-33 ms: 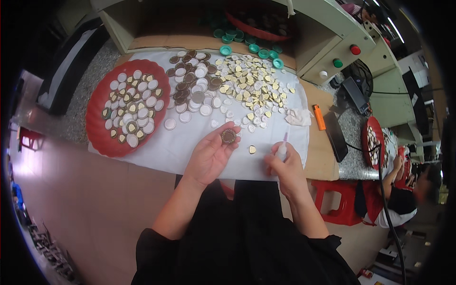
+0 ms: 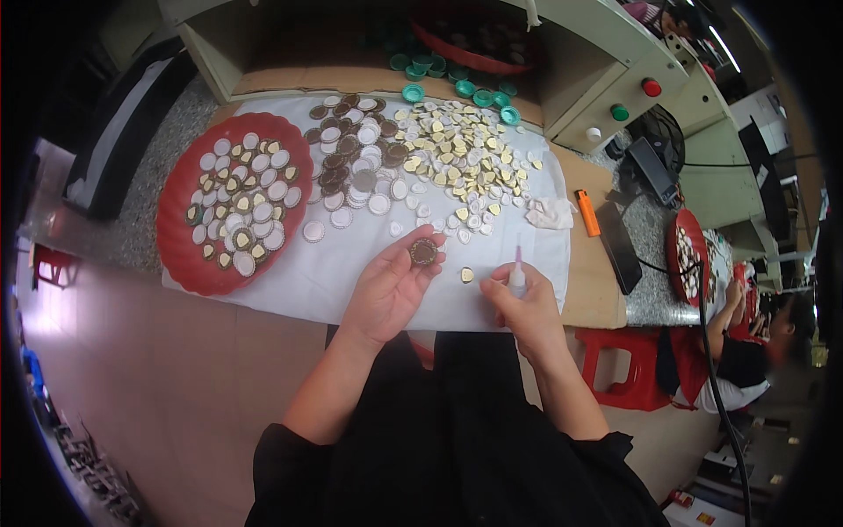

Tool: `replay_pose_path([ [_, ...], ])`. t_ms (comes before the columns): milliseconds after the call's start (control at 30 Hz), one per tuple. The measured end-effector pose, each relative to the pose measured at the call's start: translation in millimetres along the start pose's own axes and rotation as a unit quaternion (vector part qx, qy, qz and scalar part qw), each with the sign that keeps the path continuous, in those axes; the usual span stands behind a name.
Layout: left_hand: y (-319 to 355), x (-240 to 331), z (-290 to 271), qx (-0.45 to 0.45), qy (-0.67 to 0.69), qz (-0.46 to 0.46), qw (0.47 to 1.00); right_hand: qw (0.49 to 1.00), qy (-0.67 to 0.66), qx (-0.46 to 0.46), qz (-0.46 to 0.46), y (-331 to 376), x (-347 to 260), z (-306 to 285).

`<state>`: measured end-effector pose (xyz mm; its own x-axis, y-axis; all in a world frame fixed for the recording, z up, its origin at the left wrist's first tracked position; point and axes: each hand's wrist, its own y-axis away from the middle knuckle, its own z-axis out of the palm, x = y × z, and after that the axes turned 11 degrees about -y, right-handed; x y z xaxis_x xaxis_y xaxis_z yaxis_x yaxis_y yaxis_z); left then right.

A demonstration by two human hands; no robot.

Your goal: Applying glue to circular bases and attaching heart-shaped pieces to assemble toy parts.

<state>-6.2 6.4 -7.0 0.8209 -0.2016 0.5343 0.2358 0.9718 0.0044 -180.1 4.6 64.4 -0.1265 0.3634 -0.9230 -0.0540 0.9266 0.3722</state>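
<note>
My left hand (image 2: 386,290), palm up, holds a round brown disc (image 2: 423,252) with a scalloped rim at its fingertips. My right hand (image 2: 527,307) is wrapped round a small whitish bottle (image 2: 517,279), its thin purple-tinted nozzle pointing up and away from me. Between the hands, one small gold heart-like piece (image 2: 467,275) lies on the white sheet (image 2: 369,307). Beyond them is a heap of small gold and white pieces (image 2: 474,158), and to its left a pile of brown and white discs (image 2: 351,167).
On the left, a red fluted tray (image 2: 180,250) holds many discs, some with gold pieces on them. Several green cups (image 2: 464,89) stand at the back under the shelf. To the right lie a crumpled tissue (image 2: 551,213), an orange lighter (image 2: 587,213) and a dark flat box (image 2: 619,250). A co-worker sits far right.
My right hand and the bottle have shifted slightly left, and the nozzle stands a bit more upright. My left hand keeps the brown disc in nearly the same place.
</note>
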Motion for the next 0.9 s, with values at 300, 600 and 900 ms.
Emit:
replay_pose_path([
  [300,5,2,-4,-0.029,0.024,-0.004,0.999,0.907,0.402,0.105,-0.071,-8,4,31],
  [600,7,5,-1,0.003,0.011,-0.017,1.000,0.935,0.283,0.061,-0.202,-19,9,19],
  [900,-1,0,19,0.034,-0.100,-0.042,0.993,0.984,-0.116,-0.095,-0.096,-30,-2,-5],
])
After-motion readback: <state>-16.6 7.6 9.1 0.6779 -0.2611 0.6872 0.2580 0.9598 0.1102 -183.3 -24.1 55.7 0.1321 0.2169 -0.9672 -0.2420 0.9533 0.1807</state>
